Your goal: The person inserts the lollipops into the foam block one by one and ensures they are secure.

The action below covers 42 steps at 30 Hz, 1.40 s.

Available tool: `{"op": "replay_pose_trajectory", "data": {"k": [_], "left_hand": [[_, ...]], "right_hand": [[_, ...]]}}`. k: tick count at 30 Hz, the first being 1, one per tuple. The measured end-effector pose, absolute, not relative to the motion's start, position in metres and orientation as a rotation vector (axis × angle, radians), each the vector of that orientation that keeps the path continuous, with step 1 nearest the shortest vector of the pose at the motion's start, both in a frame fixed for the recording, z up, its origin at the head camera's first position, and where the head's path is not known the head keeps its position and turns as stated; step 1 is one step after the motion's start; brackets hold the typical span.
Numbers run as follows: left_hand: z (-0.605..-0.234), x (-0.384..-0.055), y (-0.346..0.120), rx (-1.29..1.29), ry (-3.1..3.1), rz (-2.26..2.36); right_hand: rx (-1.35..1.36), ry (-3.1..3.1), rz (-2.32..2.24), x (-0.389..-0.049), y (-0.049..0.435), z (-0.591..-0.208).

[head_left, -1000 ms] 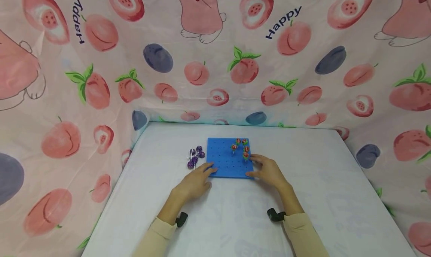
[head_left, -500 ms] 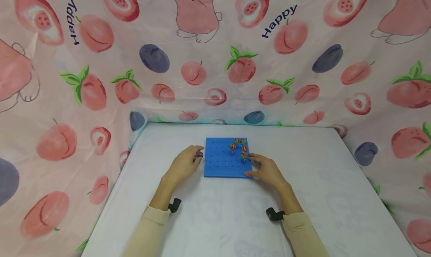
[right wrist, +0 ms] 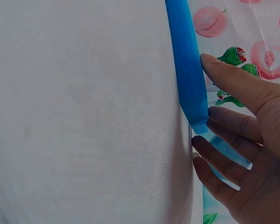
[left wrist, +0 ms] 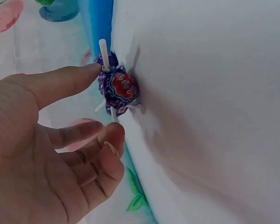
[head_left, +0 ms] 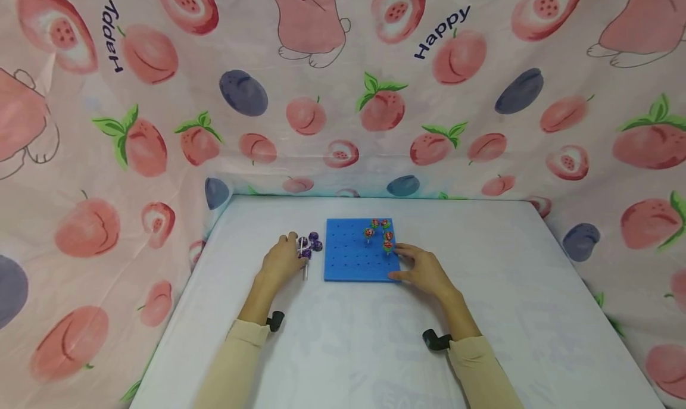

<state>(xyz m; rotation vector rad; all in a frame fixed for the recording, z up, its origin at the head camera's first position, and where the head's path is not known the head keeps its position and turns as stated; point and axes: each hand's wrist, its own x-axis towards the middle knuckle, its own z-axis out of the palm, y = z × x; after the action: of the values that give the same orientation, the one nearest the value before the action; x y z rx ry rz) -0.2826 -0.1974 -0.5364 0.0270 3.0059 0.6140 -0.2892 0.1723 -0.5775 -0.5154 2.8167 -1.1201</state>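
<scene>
In the head view my left hand [head_left: 280,260] is just left of a small cluster of purple-wrapped lollipops [head_left: 314,246] with white sticks. The left wrist view has the thumb tip at one purple lollipop [left wrist: 121,88], with the other fingers loosely bent below the cluster. A blue board with rows of holes [head_left: 348,266] lies to the right of them. Several red-and-green lollipops [head_left: 388,246] stand in its right and far side. My right hand [head_left: 426,271] rests at the board's right edge, fingers spread; in the right wrist view its fingertips are along the board's side [right wrist: 189,60].
A white-covered table [head_left: 343,343] lies under everything. Behind and at the sides hangs a fruit-print cloth [head_left: 321,153]. A black wrist camera [head_left: 276,321] sits at the left sleeve, and another black camera [head_left: 436,340] at the right one.
My left hand has left the board's near-left corner, gone over the purple lollipops, then drawn back slightly to their left. My right hand has stayed at the board's right edge.
</scene>
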Motion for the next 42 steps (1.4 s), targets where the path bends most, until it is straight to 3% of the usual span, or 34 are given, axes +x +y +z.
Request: {"op": "replay_pose_trajectory", "data": {"k": [18,28,42], "left_hand": [[-0.55,-0.277,-0.195,0.008,2.979,0.733],[-0.539,-0.276,-0.195,-0.055,3.001,0.89],[-0.53,-0.279,-0.196,0.047,3.106,1.06]], "right_hand": [[-0.495,2.808,-1.13,-0.287,0.172,-0.577],[-0.506,2.815,-1.127,-0.288,0.172,-0.578],[-0.489,2.799,-1.142,-0.288,0.173,-0.578]]}}
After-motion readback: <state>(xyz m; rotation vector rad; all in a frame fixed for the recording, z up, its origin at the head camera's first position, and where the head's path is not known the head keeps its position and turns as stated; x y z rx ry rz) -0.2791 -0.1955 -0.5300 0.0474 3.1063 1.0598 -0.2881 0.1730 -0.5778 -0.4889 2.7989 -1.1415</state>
